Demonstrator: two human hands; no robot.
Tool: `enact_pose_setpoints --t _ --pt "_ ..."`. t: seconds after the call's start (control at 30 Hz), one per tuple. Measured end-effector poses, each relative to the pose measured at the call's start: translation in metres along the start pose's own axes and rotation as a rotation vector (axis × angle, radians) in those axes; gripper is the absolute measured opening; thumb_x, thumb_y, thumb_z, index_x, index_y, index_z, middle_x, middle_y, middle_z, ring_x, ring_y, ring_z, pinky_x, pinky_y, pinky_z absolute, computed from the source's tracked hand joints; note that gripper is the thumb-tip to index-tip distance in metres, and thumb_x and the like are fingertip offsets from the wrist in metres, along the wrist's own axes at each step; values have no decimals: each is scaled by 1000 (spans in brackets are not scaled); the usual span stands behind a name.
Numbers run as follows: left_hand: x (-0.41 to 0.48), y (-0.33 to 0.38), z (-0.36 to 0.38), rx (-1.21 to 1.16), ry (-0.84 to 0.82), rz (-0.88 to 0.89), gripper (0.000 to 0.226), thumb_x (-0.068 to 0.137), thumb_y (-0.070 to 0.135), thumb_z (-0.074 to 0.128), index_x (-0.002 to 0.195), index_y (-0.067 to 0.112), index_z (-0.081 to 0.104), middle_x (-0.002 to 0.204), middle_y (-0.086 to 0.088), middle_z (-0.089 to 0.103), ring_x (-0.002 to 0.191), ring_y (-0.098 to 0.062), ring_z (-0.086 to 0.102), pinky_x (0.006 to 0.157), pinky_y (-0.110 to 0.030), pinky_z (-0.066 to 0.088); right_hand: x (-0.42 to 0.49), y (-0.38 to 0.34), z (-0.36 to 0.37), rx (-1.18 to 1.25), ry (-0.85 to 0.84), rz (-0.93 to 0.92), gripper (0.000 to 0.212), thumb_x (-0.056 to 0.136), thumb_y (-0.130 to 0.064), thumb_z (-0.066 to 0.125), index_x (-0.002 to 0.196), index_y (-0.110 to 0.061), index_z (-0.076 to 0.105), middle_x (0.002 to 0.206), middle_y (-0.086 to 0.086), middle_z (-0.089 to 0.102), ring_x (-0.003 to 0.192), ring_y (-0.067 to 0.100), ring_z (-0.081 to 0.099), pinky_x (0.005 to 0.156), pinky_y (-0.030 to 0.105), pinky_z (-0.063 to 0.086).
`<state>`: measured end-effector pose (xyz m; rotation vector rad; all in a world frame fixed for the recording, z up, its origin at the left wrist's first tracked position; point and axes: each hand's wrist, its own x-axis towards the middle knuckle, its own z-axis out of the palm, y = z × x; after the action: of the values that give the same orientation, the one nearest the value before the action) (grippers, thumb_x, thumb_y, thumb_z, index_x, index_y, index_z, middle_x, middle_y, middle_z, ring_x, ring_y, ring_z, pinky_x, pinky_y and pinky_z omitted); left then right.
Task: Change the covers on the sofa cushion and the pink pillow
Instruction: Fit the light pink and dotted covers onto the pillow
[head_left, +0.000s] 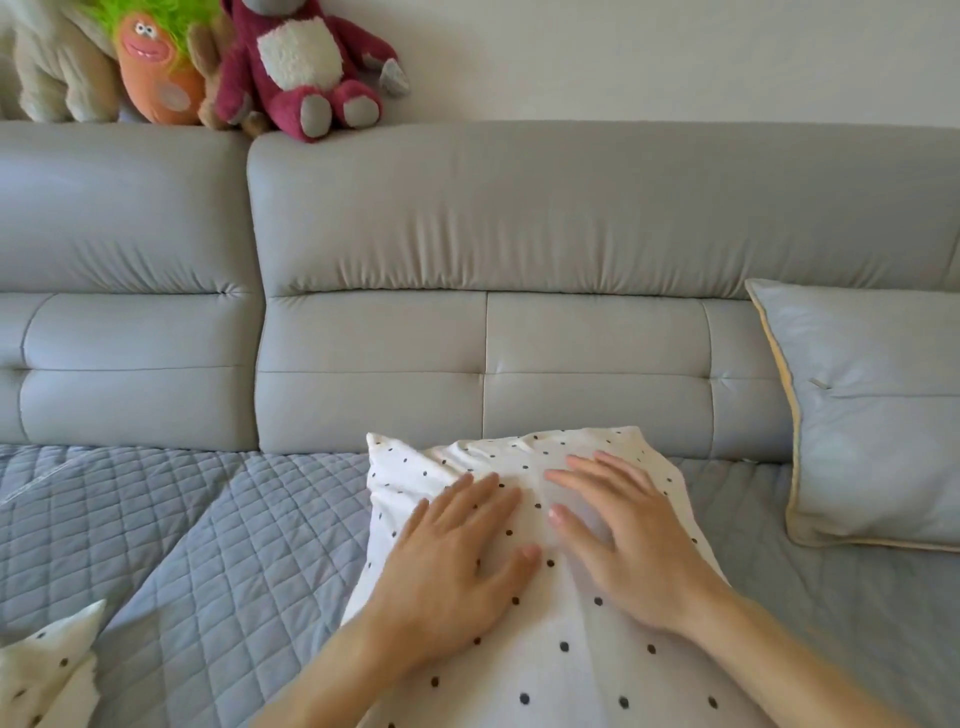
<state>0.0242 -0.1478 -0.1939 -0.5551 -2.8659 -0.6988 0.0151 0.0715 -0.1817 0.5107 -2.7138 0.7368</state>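
A pillow in a white cover with black dots (540, 670) lies on the sofa seat in front of me, its far end near the backrest. My left hand (462, 551) lies flat on its upper middle, fingers straight and spread. Beside it, my right hand (618, 540) presses flat on the same cover, fingers pointing left and away. A second piece of white dotted fabric (47, 670) sits at the bottom left edge. A pale blue cushion with yellow piping (872, 410) leans against the backrest at the right.
The seat wears a quilted blue-grey cover (197, 545). The grey padded backrest (519, 270) runs across the view. On top of it at the left sit plush toys: a dark red bear (301, 62), an orange figure with green hair (150, 57) and a beige one (57, 62).
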Motion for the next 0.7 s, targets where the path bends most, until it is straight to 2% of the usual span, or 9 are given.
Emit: enact_pose_setpoints --t 0.07,0.1,0.17,0.23,0.37,0.43,0.53,0.6,0.7 --pt "-20 13 18 94 -103 13 68 88 76 9 151 53 -2 157 33 -13 146 5 -16 123 -38 -5 -24 -11 3 -161 -242 -1 69 84 -82 4 148 -59 17 156 -33 -3 146 -3 -16 120 35 -6" --pt "-31 12 23 126 -134 -43 66 89 77 8 150 55 -7 156 32 -18 147 1 -19 122 -43 -7 -37 -9 2 -234 -335 81 73 79 -84 -1 147 -61 3 158 -30 -16 145 0 -24 120 44 -9" --pt "-32 -4 24 140 -137 -213 68 86 81 6 148 57 -8 158 28 -18 150 -9 -17 120 -53 -5 -43 9 -2 -274 -397 325 74 74 -90 -1 143 -65 -11 158 -23 -26 148 12 -24 118 58 -7" --pt "-43 -7 19 131 -146 -394 74 81 87 6 148 56 -3 162 21 -9 152 -19 -7 116 -60 6 -59 25 -14 -216 -431 556 81 70 -96 2 143 -64 -13 161 -19 -18 152 25 -7 117 61 3" --pt "-100 0 19 -135 -150 -648 101 60 101 8 147 49 3 160 0 18 139 -36 31 106 -58 33 -118 21 -36 131 -460 697 115 60 -103 11 155 -40 -4 163 -5 20 145 24 32 117 41 27" --pt "-142 6 16 -234 -133 -712 106 62 101 17 151 46 -1 155 -10 33 132 -35 45 103 -50 39 -157 7 -46 287 -453 698 113 64 -100 27 155 -40 -3 158 -14 28 140 16 38 112 34 31" --pt "-192 32 7 -470 -86 -739 107 68 93 42 153 46 -3 152 -4 41 121 -28 54 93 -39 42 -203 -26 -56 572 -402 683 111 67 -81 67 151 -49 2 146 -30 31 130 2 40 99 23 37" --pt "-196 45 10 -534 34 -721 97 76 77 58 153 42 9 147 -4 46 118 -29 55 89 -38 41 -217 -31 -43 372 -310 562 111 68 -71 74 154 -42 9 147 -24 38 129 7 46 101 29 42" --pt "-174 58 4 -421 266 -638 65 90 56 59 143 32 32 130 -8 61 108 -31 58 88 -39 44 -198 -29 -39 52 23 432 67 87 -49 66 143 -23 41 134 -1 57 116 23 56 86 35 44"
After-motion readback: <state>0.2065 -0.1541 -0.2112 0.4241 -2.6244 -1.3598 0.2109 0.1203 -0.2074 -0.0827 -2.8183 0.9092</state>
